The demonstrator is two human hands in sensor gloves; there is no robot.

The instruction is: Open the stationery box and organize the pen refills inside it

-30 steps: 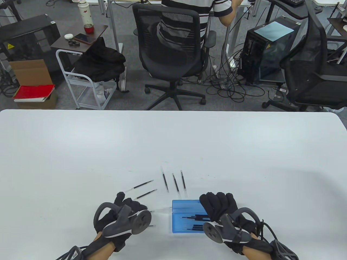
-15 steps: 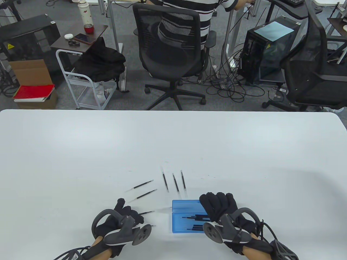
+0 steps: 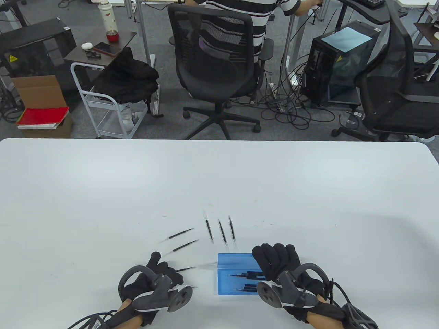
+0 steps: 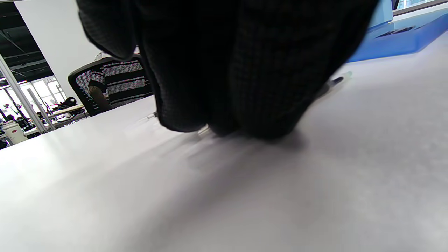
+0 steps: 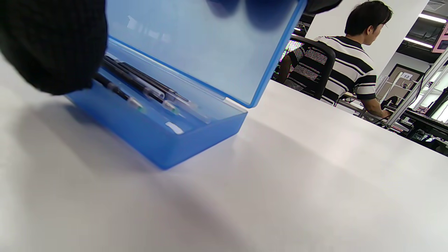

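White table point(image 3: 137, 178) fronts grey carpet point(image 3: 164, 126). Black mesh office chair point(image 3: 214, 65) centre, seated person in striped shirt point(image 3: 240, 20). PC tower point(image 3: 337, 61) right amid cables; white cart point(image 3: 106, 106) left, holding possibly a bag.

Table view: high, angled down over the white bench point(image 3: 103, 192), office floor beyond. Left wrist view: skims just above the surface, fingers point(image 4: 227, 70) filling the top. Right wrist view: equally low, very near the blue stationery box point(image 5: 164, 140). All three share the box and the seated person point(image 5: 350, 70)
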